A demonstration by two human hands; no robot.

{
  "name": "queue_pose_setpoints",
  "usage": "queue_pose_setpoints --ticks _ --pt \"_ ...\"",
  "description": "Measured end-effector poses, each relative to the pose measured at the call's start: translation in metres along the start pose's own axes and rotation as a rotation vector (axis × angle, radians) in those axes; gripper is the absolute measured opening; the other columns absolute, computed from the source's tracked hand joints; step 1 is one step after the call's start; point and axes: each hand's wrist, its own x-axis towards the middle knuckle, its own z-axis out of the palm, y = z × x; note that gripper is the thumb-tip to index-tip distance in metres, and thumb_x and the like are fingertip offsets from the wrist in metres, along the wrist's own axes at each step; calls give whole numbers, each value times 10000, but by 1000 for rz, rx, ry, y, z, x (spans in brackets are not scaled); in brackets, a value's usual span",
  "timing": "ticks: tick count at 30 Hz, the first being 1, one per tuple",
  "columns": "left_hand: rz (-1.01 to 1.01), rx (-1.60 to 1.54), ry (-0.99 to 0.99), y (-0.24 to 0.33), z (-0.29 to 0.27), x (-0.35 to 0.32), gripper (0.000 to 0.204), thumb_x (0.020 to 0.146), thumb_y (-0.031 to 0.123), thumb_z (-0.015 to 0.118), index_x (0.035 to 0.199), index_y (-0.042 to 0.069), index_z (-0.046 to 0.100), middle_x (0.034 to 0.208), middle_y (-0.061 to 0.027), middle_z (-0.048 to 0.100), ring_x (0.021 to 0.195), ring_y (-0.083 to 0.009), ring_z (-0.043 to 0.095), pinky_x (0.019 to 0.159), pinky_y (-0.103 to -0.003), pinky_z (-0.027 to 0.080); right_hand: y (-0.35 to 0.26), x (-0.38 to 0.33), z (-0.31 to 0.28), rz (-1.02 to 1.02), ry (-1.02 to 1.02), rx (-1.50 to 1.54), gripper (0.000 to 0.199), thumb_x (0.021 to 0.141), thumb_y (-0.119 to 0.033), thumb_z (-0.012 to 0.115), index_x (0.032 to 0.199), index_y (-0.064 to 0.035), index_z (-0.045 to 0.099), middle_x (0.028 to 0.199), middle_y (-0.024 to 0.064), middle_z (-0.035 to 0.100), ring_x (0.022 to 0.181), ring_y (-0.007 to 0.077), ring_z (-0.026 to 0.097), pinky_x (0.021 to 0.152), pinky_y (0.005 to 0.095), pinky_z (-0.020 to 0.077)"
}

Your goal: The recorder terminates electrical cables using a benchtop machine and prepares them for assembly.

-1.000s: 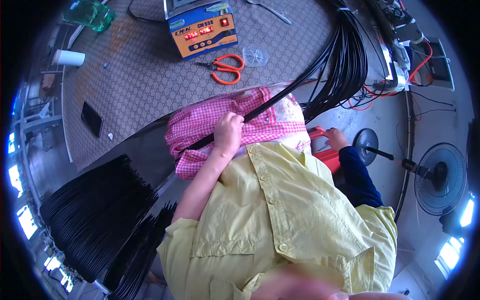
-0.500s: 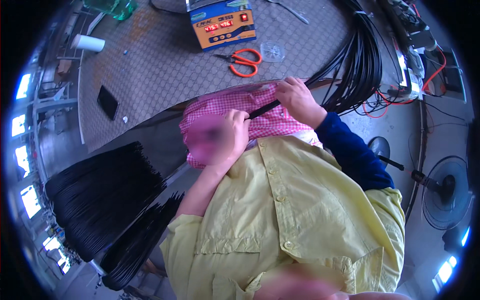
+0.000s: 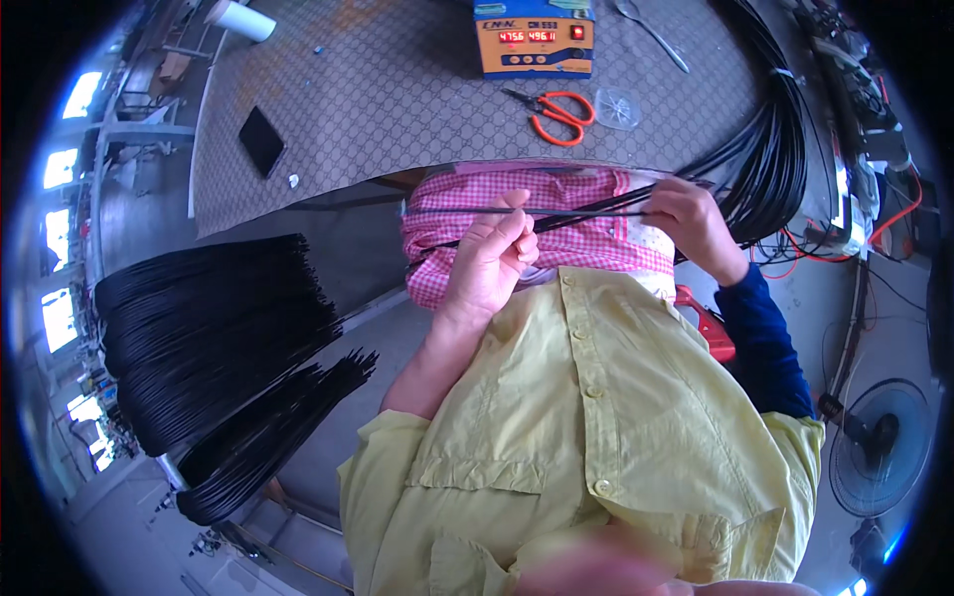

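Observation:
A thin black cable (image 3: 581,213) runs nearly level across my lap, in front of the table edge. My left hand (image 3: 490,255) is closed around it, thumb and fingertips pinching near its left part. On the right, my right hand (image 3: 699,224) grips the cable with fingers curled. More black cable strands lie just below it over the pink checked cloth (image 3: 444,196) on my lap. Beyond my right hand, a large bundle of black cables (image 3: 778,164) hangs off the table's right side, bound higher up with a pale tie.
On the patterned table (image 3: 388,119) are red-handled scissors (image 3: 561,118), a clear dish (image 3: 616,108), an orange-and-blue device with a lit display (image 3: 537,47), a spoon (image 3: 656,38), a black phone (image 3: 261,142) and a white cylinder (image 3: 241,20). Black cable bundles (image 3: 214,333) hang left; a fan (image 3: 879,434) stands right.
The thick strand held between my hands now shows as a thin cable stretched level. My hands are farther apart, the right one having moved right and down. The whole view has shifted.

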Motion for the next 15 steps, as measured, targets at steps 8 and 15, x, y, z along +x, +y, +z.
queue_pose_setpoints --ticks 8,15 --pt "277 707 119 11 27 -6 194 840 89 518 992 -22 565 688 -22 532 577 -60 446 533 -162 354 -25 9 16 55 -51 176 279 658 -88 669 909 -4 581 847 131 579 758 260 567 656 324 445" --pt "434 743 79 11 47 -5 180 811 60 560 978 -7 571 761 0 555 622 -26 461 519 -163 370 -67 53 50 239 -118 1160 200 779 0 573 966 -3 504 843 21 560 767 84 545 666 209 459"
